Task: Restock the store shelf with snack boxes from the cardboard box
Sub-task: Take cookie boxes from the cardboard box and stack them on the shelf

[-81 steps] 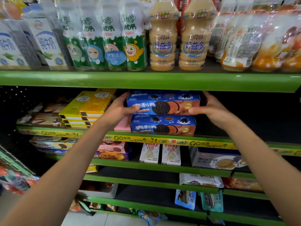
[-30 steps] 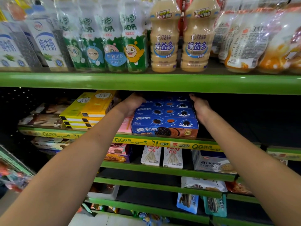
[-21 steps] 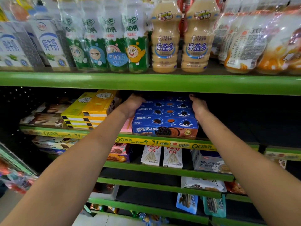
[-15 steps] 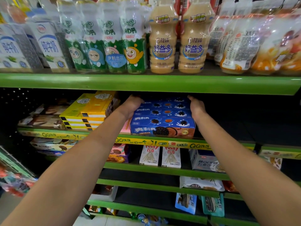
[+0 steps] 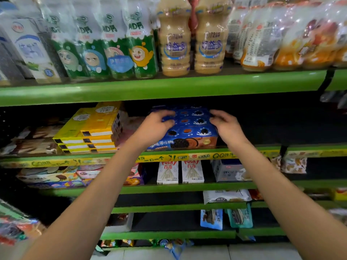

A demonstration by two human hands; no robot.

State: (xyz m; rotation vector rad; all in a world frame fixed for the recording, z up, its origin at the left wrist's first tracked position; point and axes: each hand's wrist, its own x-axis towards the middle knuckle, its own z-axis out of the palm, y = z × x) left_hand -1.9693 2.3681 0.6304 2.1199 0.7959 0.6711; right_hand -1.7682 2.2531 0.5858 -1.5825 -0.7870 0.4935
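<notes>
Blue cookie boxes [image 5: 189, 132] lie in a row running front to back on the middle green shelf [image 5: 244, 153], the front one showing an orange and blue face. My left hand [image 5: 155, 127] is at the row's left side, its bent fingers touching the box tops. On the right side my right hand [image 5: 226, 126] does the same with loosely bent fingers. Neither hand lifts a box. The frame is blurred. No cardboard box is in view.
Yellow boxes [image 5: 90, 132] are stacked left of the blue row, with a pink box between them. Right of the blue row the shelf is dark. Drink bottles [image 5: 174, 44] fill the upper shelf [image 5: 169, 87]. White Pocky boxes [image 5: 180, 171] stand on the shelf below.
A blue box held at the shelf front went onto the row and was pushed deep. Since half a second ago both hands have drawn back toward me along the box tops.
</notes>
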